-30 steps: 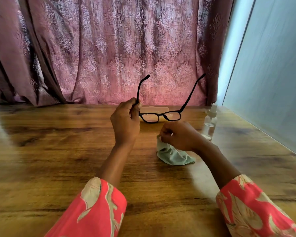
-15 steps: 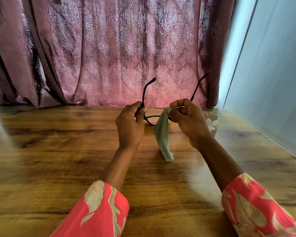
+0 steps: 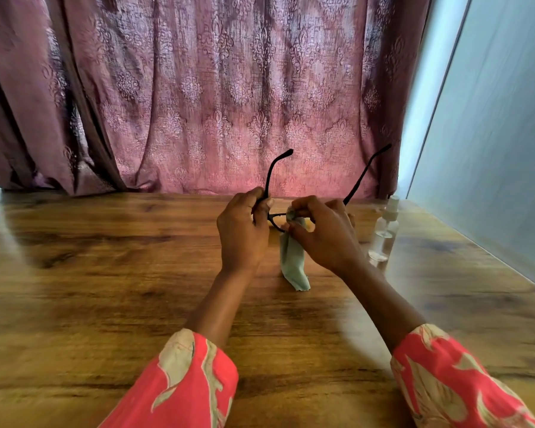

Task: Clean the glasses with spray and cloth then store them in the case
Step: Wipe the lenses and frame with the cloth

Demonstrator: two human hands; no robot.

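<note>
Black-framed glasses [image 3: 271,177] are held above the table with both temple arms pointing up and away. My left hand [image 3: 243,233] grips the frame at its left hinge. My right hand [image 3: 323,236] pinches a pale green cloth [image 3: 294,261] against the left lens, and the rest of the cloth hangs down toward the tabletop. The lenses are mostly hidden behind my fingers. A small clear spray bottle [image 3: 385,231] stands upright just right of my right hand. The case is hidden behind my hands.
The wooden table [image 3: 105,288] stretches wide to the left and toward me. A patterned maroon curtain [image 3: 213,94] hangs along the far edge. A pale wall [image 3: 491,149] borders the table on the right.
My right hand lifted the cloth off the table and brought it up to the lens. The glasses shifted slightly right and nearer, still in my left hand.
</note>
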